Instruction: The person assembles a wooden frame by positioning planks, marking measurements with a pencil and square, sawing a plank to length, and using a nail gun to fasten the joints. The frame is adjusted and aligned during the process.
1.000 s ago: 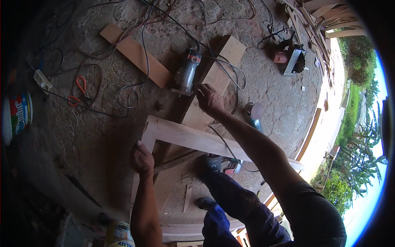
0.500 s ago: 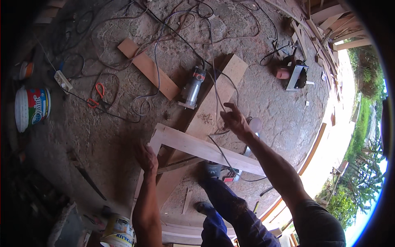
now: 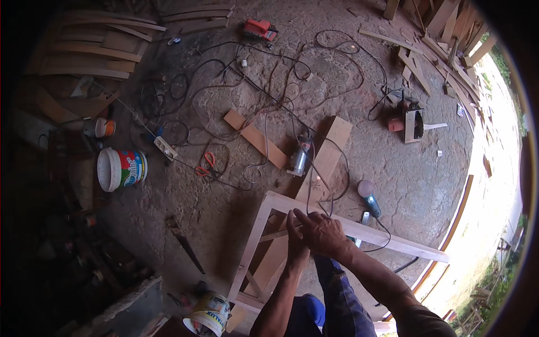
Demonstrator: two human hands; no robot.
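Concrete floor (image 3: 426,185) is strewn with tangled cables (image 3: 269,95); a white bucket (image 3: 120,168), router (image 3: 300,157), short plank (image 3: 255,137), handsaw (image 3: 185,247) and pale wooden frame (image 3: 359,230) are noted on it.

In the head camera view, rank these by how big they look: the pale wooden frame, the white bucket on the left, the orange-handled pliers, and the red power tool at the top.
1. pale wooden frame
2. white bucket
3. red power tool and orange-handled pliers look about alike; the fisheye rim makes ranking them unsure.

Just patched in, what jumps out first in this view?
Both hands, left hand and right hand, meet on the top rail of a pale wooden frame at lower centre. Behind it, black cables sprawl across the concrete floor around a router lying on a plank, and a white bucket lies at left.
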